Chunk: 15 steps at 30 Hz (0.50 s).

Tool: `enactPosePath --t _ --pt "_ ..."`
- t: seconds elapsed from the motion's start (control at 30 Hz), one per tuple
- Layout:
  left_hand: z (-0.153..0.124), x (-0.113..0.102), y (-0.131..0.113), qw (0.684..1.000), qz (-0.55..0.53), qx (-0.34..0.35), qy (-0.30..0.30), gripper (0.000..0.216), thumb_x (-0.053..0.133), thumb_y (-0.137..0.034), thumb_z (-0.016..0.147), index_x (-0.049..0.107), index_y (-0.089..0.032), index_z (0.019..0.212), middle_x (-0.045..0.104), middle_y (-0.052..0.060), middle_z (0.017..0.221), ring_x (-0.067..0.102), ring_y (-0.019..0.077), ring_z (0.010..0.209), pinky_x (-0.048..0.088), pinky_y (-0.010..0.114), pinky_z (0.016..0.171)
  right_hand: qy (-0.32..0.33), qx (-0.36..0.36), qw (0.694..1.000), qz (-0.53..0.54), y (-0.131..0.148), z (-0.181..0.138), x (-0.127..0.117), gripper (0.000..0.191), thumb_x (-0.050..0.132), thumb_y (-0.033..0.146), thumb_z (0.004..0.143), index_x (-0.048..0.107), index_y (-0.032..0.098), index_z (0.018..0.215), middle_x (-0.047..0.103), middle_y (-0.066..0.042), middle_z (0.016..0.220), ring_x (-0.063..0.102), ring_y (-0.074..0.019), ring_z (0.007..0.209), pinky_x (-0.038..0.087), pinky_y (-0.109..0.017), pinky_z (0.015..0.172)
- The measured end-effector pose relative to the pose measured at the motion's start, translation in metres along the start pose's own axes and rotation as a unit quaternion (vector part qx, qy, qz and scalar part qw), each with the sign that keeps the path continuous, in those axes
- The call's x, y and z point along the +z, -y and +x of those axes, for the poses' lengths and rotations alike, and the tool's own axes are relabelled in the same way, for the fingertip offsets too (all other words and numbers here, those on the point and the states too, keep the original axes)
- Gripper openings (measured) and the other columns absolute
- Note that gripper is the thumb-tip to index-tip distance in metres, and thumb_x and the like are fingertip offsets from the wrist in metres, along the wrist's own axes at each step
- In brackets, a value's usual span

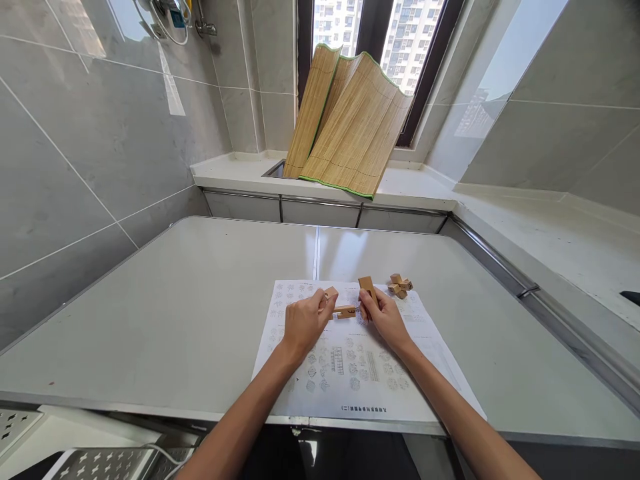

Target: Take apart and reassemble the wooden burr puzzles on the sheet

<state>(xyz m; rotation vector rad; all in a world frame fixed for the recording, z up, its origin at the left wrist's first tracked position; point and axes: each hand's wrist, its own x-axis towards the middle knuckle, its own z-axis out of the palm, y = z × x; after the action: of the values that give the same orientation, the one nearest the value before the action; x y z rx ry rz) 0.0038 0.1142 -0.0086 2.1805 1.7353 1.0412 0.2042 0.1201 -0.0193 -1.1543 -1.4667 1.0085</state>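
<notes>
My left hand (303,323) is closed on a notched wooden puzzle bar (340,310) that lies level between both hands, with another wooden piece (331,293) at its fingertips. My right hand (384,317) pinches an upright wooden block (367,289) and touches the bar's right end. Both hands hover over a printed instruction sheet (350,373) on the grey table (175,313). An assembled wooden burr puzzle (399,286) rests on the sheet's far right corner, just beyond my right hand.
A bamboo mat (345,120) leans against the window over a sink (275,170) on the white counter behind the table. A counter (560,247) runs along the right. Tiled walls close in on the left and right.
</notes>
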Motion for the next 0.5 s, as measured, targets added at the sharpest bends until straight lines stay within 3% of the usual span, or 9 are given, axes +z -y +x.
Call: enactPosePath --t 0.13,0.3,0.5 --pt "0.0030 -0.0039 -0.0035 0.993 -0.101 -0.064 0.007 0.046 0.042 -0.054 0.103 0.051 -0.023 0.070 0.054 -0.004 0.051 0.051 0.0144 0.047 0.032 0.026 0.055 0.075 0.048 0.992 0.085 0.0029 -0.0010 0.0041 0.045 0.049 0.067 0.098 0.056 0.023 0.094 0.041 0.008 0.055 0.030 -0.0114 0.045 0.026 -0.026 0.045" --pt "0.0069 -0.0089 -0.0057 0.976 -0.173 -0.129 0.027 0.050 0.040 -0.063 0.101 0.051 -0.024 0.071 0.048 -0.007 0.042 0.048 0.0148 0.041 0.037 0.027 0.056 0.176 0.120 0.958 0.194 0.0056 -0.0014 0.0061 0.054 0.041 0.073 0.097 0.053 0.022 0.085 0.042 0.006 0.061 0.026 -0.0093 0.046 0.022 -0.025 0.045" --pt "0.0055 -0.0052 -0.0045 0.979 -0.158 -0.119 0.049 0.046 0.036 -0.061 0.102 0.059 -0.024 0.085 0.065 -0.001 0.064 0.058 0.0193 0.059 0.036 0.028 0.059 0.196 0.116 0.946 0.232 0.0099 -0.0041 0.0076 0.043 0.052 0.064 0.098 0.056 0.022 0.097 0.037 0.006 0.068 0.026 -0.0088 0.051 0.020 -0.024 0.047"
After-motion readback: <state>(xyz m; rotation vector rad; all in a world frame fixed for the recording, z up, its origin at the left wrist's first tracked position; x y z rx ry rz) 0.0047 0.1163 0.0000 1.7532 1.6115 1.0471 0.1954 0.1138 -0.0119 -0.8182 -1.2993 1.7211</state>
